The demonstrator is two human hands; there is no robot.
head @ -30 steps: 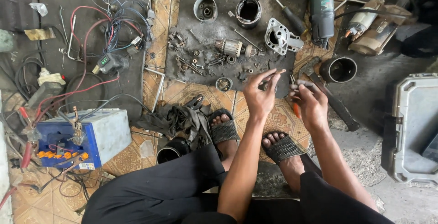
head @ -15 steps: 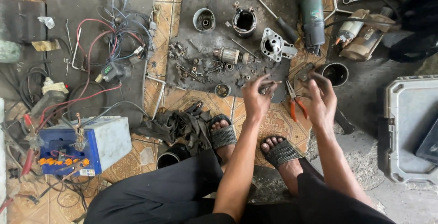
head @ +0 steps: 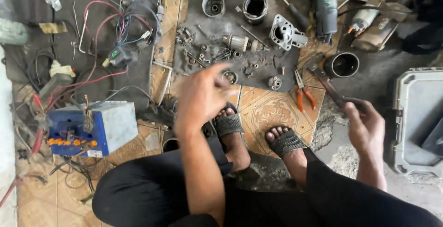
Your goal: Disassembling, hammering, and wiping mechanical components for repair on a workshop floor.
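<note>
Both hands have parted since half a second ago, when they worked close together above the feet. Now the left hand (head: 200, 95) hangs blurred over the left sandal (head: 229, 124), fingers loosely extended and holding nothing that I can see. Off to the side, the right hand (head: 365, 126) has its fingers wrapped round a hammer handle (head: 333, 90), its head near the orange pliers (head: 302, 93) and a black cup (head: 342, 65).

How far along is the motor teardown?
Done: the motor lies apart on the dark mat, with armature, end housing and small parts spread out. In hand: the right hand grips a long tool; the left hand hovers, blurred, over the small parts. Left: nothing looks reassembled yet.
</note>
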